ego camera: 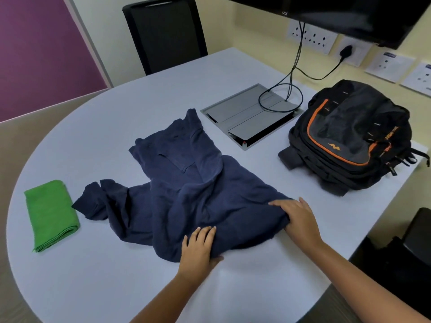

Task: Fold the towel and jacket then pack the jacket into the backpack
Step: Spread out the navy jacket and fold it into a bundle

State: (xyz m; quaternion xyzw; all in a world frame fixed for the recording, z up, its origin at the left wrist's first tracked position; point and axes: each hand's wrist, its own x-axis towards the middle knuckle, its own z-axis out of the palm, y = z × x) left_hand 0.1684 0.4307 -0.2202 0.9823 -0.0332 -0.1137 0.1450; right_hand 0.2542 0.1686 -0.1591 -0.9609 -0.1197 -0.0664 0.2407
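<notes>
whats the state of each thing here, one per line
green towel: folded, lying flat
navy jacket: spread out, rumpled, not yet folded
backpack: lying closed
left hand: gripping jacket's near edge
right hand: gripping jacket's right edge
table hatch: shut, cables entering

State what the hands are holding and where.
Both hands, left hand and right hand, grip the navy jacket along its near edge.

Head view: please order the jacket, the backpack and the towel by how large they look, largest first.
1. jacket, spread out
2. backpack, though it lies farther away
3. towel, folded, clearly smallest
</notes>
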